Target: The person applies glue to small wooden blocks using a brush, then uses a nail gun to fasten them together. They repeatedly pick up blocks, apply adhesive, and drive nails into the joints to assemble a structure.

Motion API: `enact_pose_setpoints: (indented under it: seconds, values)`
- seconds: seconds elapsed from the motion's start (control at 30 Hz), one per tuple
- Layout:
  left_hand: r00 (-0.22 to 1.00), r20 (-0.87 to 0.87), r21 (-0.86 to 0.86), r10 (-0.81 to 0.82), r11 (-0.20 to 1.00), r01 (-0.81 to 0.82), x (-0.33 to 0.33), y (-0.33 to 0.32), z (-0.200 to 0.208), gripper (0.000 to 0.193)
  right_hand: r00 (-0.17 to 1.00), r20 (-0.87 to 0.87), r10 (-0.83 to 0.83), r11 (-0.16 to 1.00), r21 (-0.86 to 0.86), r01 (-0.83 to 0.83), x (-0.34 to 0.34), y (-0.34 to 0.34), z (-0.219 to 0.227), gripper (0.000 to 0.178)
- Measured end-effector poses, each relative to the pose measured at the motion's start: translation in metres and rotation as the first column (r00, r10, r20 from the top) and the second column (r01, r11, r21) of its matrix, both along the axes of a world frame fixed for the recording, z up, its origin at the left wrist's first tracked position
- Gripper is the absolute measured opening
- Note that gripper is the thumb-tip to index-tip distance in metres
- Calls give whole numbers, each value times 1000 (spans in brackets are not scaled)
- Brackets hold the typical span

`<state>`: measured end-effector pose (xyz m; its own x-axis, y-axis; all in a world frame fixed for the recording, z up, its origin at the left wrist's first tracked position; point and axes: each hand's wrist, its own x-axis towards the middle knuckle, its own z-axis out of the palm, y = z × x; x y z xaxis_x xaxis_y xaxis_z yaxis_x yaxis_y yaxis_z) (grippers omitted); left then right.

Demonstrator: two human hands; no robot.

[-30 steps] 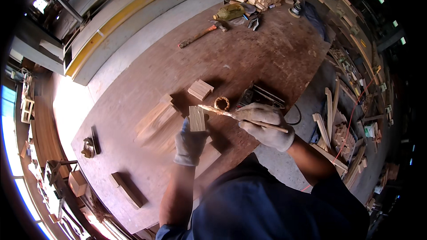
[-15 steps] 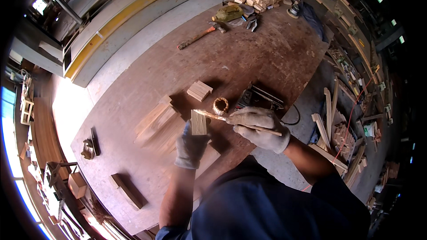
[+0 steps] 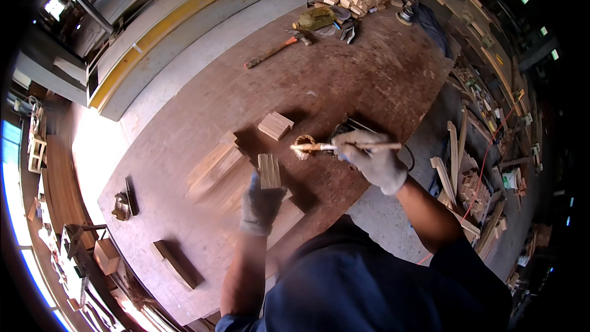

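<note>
Left hand (image 3: 255, 209): fingers grasp 1 grooved wood block (image 3: 269, 171), held over the worktable (image 3: 369, 80). Right hand (image 3: 376, 163): fingers grip 1 brush (image 3: 321, 147), its tip over the round container (image 3: 303, 156); contact cannot be told. Judged step: loading the brush. Any next stroke calls for a steady block.

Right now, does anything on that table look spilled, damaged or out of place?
No clear spill shows. The small pot by the brush in the right hand has a rough, crusted-looking rim, and the tabletop is blotchy and scuffed; both may be ordinary wear.
</note>
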<state>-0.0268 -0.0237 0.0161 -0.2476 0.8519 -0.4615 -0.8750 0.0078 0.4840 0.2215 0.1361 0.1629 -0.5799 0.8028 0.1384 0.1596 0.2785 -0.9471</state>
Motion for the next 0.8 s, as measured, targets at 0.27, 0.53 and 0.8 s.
enact_pose_setpoints:
  seconds: [0.27, 0.53, 0.8]
  values:
    - [780, -587, -152, -216, 976, 156, -28, -32, 68, 43, 947, 307, -98, 995, 41, 90, -33, 44, -43, 27]
    - [-240, -939, -286, -248, 948, 140, -10, -27, 96, 30, 926, 371, -68, 995, -48, 93, -58, 56, -144, 25]
    - [-417, -862, -395, -287, 897, 199, 13, -32, 34, 56, 775, 632, 24, 997, -76, 31, 0, -13, -144, 36]
